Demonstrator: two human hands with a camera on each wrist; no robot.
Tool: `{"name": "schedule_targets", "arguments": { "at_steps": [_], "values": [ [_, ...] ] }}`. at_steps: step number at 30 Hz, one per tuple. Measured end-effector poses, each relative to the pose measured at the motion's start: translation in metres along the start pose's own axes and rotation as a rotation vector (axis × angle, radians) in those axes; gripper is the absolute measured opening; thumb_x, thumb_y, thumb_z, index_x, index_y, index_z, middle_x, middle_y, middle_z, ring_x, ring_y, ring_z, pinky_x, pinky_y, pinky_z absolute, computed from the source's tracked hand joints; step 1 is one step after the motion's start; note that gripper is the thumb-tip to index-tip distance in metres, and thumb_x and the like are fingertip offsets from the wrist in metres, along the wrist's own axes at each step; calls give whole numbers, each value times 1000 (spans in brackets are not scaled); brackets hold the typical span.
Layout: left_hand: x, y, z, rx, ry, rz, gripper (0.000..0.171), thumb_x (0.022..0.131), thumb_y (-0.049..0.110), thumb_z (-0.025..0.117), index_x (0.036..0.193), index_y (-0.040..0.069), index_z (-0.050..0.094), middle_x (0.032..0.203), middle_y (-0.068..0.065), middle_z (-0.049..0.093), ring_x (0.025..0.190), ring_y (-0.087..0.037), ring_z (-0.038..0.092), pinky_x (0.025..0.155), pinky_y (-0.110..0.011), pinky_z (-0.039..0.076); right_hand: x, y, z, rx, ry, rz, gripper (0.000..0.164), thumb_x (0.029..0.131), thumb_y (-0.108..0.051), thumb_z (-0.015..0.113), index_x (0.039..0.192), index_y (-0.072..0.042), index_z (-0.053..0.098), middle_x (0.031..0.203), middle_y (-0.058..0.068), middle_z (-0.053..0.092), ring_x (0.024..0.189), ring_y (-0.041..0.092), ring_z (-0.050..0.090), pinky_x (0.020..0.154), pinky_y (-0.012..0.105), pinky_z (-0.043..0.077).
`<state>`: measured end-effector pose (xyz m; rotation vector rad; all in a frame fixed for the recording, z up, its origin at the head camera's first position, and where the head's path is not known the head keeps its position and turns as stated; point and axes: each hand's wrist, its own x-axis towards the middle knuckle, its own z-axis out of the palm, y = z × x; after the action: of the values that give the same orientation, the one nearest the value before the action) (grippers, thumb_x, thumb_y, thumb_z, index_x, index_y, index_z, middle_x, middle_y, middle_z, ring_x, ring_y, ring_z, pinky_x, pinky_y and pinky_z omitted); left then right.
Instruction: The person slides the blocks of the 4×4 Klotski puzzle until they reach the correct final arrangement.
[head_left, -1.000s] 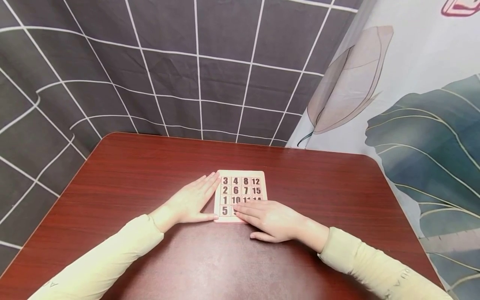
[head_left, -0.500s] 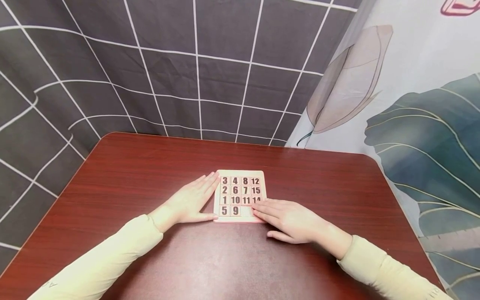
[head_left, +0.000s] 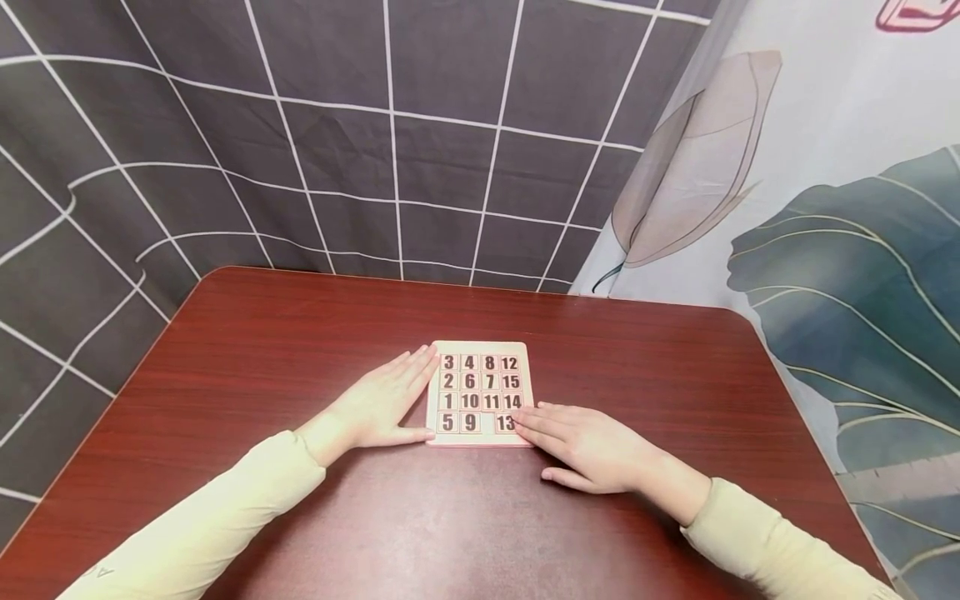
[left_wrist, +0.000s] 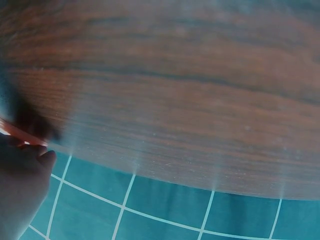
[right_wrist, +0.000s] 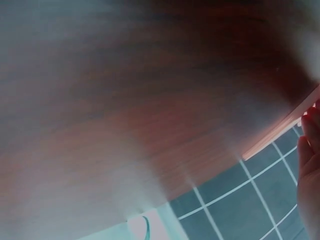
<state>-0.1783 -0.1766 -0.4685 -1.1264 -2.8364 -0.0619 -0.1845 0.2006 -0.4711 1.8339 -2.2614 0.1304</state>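
A sliding number puzzle (head_left: 480, 347), a pale square frame of numbered tiles, lies flat on the table. Along its left side rests my left hand (head_left: 385, 404), fingers straight, fingertips at the upper left edge and thumb at the lower left corner. My right hand (head_left: 588, 446) lies palm down at the lower right, its straight fingertips touching the 13 tile (head_left: 505, 423) and the frame's right edge. A bare slot stands between the 9 tile (head_left: 470, 422) and the 13. In the right wrist view, the frame's side (right_wrist: 280, 130) shows beside my fingers. The left wrist view catches only part of my hand.
The reddish-brown wooden table (head_left: 300, 325) spreads around the puzzle. Behind it hangs a dark grey curtain (head_left: 450, 158) with white grid lines. A white curtain with leaf prints (head_left: 862, 300) hangs at the right.
My right hand has drawn back to the right, off the puzzle's lower rows, uncovering the bare slot and then the 13 and 14 tiles. My left hand has stayed in place.
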Motion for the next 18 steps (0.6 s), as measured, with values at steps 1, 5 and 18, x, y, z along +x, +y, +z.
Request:
{"name": "schedule_targets", "arguments": {
  "at_steps": [1,5,18],
  "values": [
    [0,0,0,3,0,1,106,93,64,69,160,-11,35,169,-28,35,158,-38,39,130,-47,37,2,0,1,1,-2,-3,61,100,-39,69,149,-3,60,157,12,59,145,26,58,118,43,51],
    [1,1,-1,7,-3,1,106,93,64,69,160,-11,36,169,-28,35,158,-38,39,130,-47,37,12,-3,2,-6,-1,-25,63,101,-41,69,149,-1,59,156,14,59,144,27,59,118,43,51],
    [1,2,-3,-11,-9,-8,105,93,63,69,160,-11,35,169,-28,35,158,-38,38,130,-47,37,14,9,-3,20,-2,28,64,96,-36,74,148,-2,60,155,12,61,143,27,60,118,44,51]
  ]
}}
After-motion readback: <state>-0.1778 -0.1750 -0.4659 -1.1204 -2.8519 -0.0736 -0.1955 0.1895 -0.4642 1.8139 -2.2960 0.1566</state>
